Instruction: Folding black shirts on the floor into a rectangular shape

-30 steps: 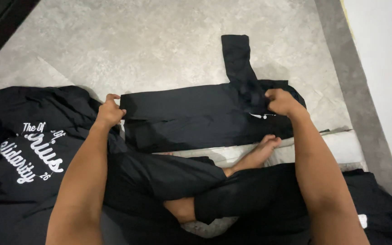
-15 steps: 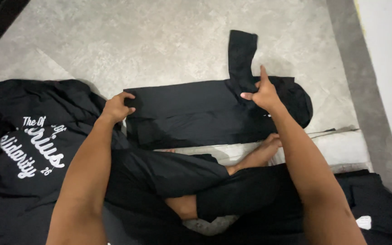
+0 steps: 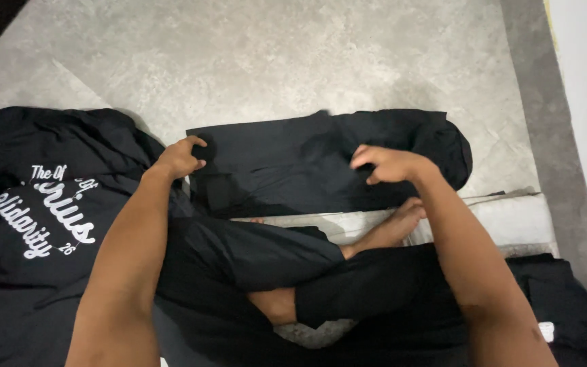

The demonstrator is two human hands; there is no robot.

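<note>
Pinching soft, limp folded black garment (image 3: 287,163) at frame centre: my left hand (image 3: 179,158) clamped on its left edge, right hand (image 3: 390,164) curled closed gripping mid-fabric; light, floppy, grip edges.

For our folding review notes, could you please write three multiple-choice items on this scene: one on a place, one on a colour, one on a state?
1. Where does the folded garment lie?
A. on the grey floor
B. on a table
C. on a bed

2. What colour is it?
A. white
B. black
C. red

3. What is the left hand doing?
A. hanging free
B. resting on a knee
C. gripping the garment's left edge

Answers: 1 A, grey floor shows all around it; 2 B, its cloth is black throughout; 3 C, fingers curl over that edge, while the right hand presses near the middle.
</note>
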